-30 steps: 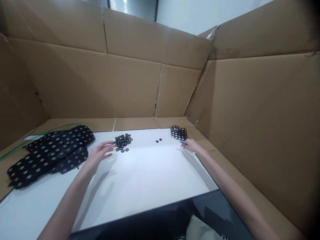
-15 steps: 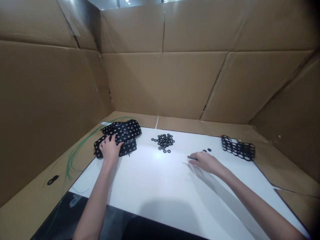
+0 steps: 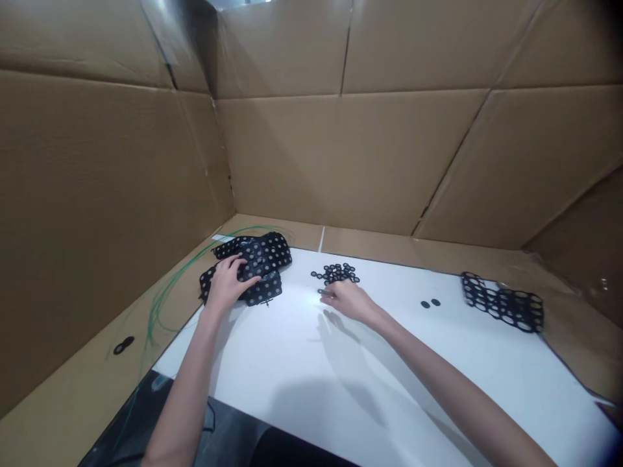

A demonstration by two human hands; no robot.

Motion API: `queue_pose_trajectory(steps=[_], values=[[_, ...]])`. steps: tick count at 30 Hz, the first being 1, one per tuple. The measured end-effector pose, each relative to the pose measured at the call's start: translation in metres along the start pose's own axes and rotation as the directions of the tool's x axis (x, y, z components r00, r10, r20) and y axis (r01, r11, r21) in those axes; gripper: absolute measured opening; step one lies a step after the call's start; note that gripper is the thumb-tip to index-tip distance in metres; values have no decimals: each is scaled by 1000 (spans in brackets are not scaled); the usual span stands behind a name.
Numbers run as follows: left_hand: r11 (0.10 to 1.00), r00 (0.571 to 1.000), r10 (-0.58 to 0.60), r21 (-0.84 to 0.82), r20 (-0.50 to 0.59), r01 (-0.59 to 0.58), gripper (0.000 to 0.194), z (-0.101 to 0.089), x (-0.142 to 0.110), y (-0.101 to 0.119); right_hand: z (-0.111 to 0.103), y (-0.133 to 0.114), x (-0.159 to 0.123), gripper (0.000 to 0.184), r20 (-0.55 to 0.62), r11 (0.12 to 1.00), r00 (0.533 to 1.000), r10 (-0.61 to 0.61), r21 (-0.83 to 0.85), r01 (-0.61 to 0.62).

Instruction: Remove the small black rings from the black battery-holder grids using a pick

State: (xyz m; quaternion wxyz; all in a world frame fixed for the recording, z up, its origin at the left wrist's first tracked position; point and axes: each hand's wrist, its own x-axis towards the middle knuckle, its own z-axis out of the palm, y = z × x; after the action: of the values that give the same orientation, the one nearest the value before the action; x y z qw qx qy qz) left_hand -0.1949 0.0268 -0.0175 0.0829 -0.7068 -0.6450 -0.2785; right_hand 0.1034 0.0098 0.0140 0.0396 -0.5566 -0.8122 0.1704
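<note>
My left hand (image 3: 226, 284) rests with fingers spread on a folded black sheet with pale round dots (image 3: 268, 254), at the back left of the white board. My right hand (image 3: 351, 301) pinches a small, slim dark object (image 3: 326, 293) at its fingertips; its exact kind does not show. Just beyond those fingers lies a loose pile of small black rings (image 3: 339, 268), partly hidden by the hand.
Two dark discs (image 3: 430, 303) lie right of my right hand, and a black perforated sheet (image 3: 503, 302) sits farther right. Green strands (image 3: 158, 301) curve along the left. Two joined dark discs (image 3: 123, 345) rest on the cardboard. Tall cardboard walls (image 3: 311, 162) enclose the board.
My right hand has moved left with the slim dark object, from near the two discs to the front of the ring pile. My left hand stays on the dotted sheet. The view has turned slightly.
</note>
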Motion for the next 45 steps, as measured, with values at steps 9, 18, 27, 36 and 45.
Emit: queue_pose_trajectory(steps=[9,18,27,36,45], values=[[999,977,10,-45,-213,-20,36,11,-36,-11,24,-81,87,32,-226,981,965,-136,108,163],[933,973,-153,-348,-171,85,22,2,-30,19,37,-103,125,24,-356,968,929,-99,182,173],[286,877,-335,-849,346,444,35,38,-2,90,21,17,72,20,-250,934,955,158,350,-63],[17,779,-325,-820,536,572,21,70,12,121,15,47,64,19,-183,806,962,201,590,-56],[-58,713,-328,-766,620,640,14,76,10,122,8,33,62,21,-47,507,975,218,859,-72]])
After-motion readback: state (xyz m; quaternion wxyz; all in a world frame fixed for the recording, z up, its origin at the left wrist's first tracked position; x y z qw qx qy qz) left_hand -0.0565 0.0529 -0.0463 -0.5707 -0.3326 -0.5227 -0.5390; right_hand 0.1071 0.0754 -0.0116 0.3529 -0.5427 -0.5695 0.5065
